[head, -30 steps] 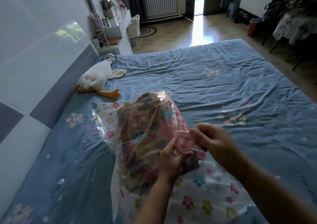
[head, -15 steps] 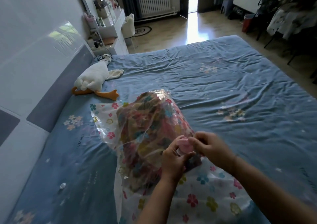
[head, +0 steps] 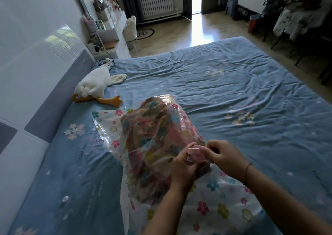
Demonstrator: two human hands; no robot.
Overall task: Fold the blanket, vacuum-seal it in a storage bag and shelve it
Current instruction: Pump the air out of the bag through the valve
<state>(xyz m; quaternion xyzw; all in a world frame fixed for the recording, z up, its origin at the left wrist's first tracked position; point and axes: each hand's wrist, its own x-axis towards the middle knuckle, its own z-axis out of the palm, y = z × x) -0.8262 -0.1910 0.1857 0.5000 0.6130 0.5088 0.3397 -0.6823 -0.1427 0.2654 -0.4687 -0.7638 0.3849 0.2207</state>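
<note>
Pinching small round pink plastic valve cap point(head: 195, 152) with left hand point(head: 183, 169) and right hand point(head: 225, 156) together, fingers curled, seemingly on clear flower-printed storage bag point(head: 215, 209).

The pink valve cap point(head: 195, 152) is pinched between the left hand point(head: 183, 171) and the right hand point(head: 223, 156). Left of and beyond this grip, passage is blocked by the bulging storage bag point(head: 107, 125) packed with the folded blanket point(head: 158, 135). To the right of the grip, open room is offered by the wrinkled blue bed sheet point(head: 269, 126). Nearer than the grip, the bag's flat printed part is crossed by both forearms. Far to the left, the way is closed by the padded headboard point(head: 53, 94), against which a plush goose point(head: 95, 85) is laid, well apart from the grip. A small white round object point(head: 65, 198) is seen on the sheet, left of the grip and nearer.
</note>
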